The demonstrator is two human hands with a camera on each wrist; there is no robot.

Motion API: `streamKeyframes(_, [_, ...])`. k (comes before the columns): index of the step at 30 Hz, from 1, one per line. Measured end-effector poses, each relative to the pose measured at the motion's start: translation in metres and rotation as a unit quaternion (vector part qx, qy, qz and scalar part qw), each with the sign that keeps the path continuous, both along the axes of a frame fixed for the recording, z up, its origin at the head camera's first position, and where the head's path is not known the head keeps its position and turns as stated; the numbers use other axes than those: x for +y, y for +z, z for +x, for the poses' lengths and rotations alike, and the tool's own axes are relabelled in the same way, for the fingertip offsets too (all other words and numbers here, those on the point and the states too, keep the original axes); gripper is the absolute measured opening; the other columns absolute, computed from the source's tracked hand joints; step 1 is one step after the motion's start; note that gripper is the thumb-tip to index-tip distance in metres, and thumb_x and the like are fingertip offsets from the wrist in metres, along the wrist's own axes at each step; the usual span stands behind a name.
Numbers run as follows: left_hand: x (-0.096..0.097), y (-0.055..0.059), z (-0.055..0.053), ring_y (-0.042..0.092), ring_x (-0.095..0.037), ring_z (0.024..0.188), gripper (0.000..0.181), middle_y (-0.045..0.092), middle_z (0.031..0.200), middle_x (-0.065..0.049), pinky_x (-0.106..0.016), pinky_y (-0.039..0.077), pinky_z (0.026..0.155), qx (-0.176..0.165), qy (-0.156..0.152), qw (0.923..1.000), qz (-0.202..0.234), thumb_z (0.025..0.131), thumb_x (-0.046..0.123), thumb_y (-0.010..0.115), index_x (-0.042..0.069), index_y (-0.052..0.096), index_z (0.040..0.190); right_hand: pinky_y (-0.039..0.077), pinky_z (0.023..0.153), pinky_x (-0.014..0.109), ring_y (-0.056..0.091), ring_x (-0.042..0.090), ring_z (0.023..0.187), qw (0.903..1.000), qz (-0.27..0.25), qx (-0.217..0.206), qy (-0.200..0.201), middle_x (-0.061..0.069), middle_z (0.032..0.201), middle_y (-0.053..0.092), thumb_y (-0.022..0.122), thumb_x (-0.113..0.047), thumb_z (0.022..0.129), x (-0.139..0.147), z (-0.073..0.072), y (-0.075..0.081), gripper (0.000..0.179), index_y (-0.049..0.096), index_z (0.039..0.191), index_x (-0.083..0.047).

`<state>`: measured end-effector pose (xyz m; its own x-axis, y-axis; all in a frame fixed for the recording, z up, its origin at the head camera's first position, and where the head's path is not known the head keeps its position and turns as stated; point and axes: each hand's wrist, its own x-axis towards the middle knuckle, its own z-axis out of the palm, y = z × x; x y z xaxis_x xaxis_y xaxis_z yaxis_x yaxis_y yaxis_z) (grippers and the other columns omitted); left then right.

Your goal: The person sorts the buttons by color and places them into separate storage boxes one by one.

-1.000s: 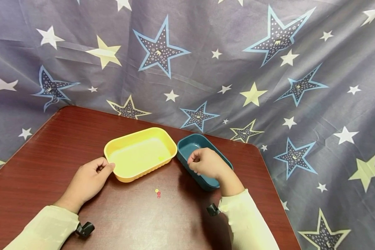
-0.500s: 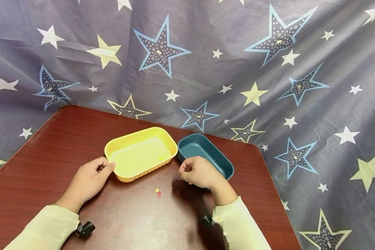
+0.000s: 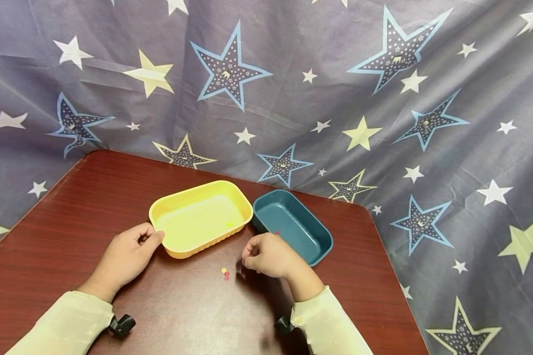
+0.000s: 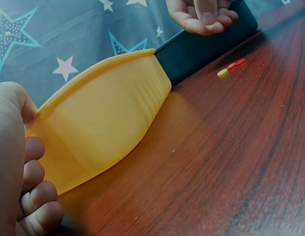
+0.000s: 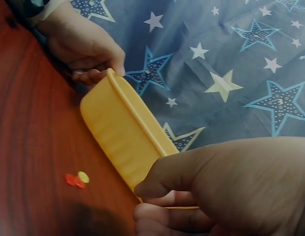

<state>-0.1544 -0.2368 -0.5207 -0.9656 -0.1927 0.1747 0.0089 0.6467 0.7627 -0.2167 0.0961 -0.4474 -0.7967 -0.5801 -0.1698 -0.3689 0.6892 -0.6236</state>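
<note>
My left hand point(image 3: 129, 256) pinches the near-left corner rim of a yellow plastic bin point(image 3: 200, 245). Inside that bin lies a small yellow piece point(image 3: 229, 225). My right hand point(image 3: 271, 256) hovers over the table in front of a dark teal bin point(image 3: 322, 246), fingers loosely bent, with nothing visible between thumb and fingertips. A red piece point(image 3: 278, 232) shows in the teal bin, partly screened by the hand. On the table between my hands lie a yellow button point(image 5: 83, 177) and two red buttons point(image 5: 70, 180), close together.
The two bins stand side by side near the back of a reddish-brown wooden table point(image 3: 93, 197). A grey curtain with stars point(image 3: 302, 98) hangs right behind the table's back edge. Each wrist carries a small black camera mount point(image 3: 122, 325).
My right hand has moved from over the teal bin leftward and nearer, toward the loose buttons, uncovering more of the bin and the red piece in it. My left hand has stayed put.
</note>
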Motion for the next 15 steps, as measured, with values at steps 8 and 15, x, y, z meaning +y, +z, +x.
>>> streamKeyframes(8, [0.0,0.0,0.0,0.037,-0.014,0.048,0.034,0.038,0.054,0.001,-0.029,0.029,0.045,0.002,0.001,1.0,-0.002,0.085,0.059,0.048,0.028,0.047,0.071,0.044,0.048,0.027,0.055,0.007,0.053,0.9994,0.023,0.024,0.002,-0.012,0.06,0.06,0.072,-0.024,0.072,-0.011,0.008,-0.014,0.009,0.064,0.073,-0.028])
streamKeyframes(15, [0.0,-0.001,-0.001,0.038,-0.014,0.049,0.032,0.038,0.053,0.001,-0.029,0.03,0.045,0.005,0.004,1.0,-0.003,0.086,0.058,0.048,0.03,0.048,0.071,0.042,0.049,0.025,0.053,0.004,0.055,0.9988,0.027,0.042,0.005,-0.016,0.058,0.059,0.075,-0.035,0.071,-0.02,0.016,-0.025,0.014,0.063,0.07,-0.028])
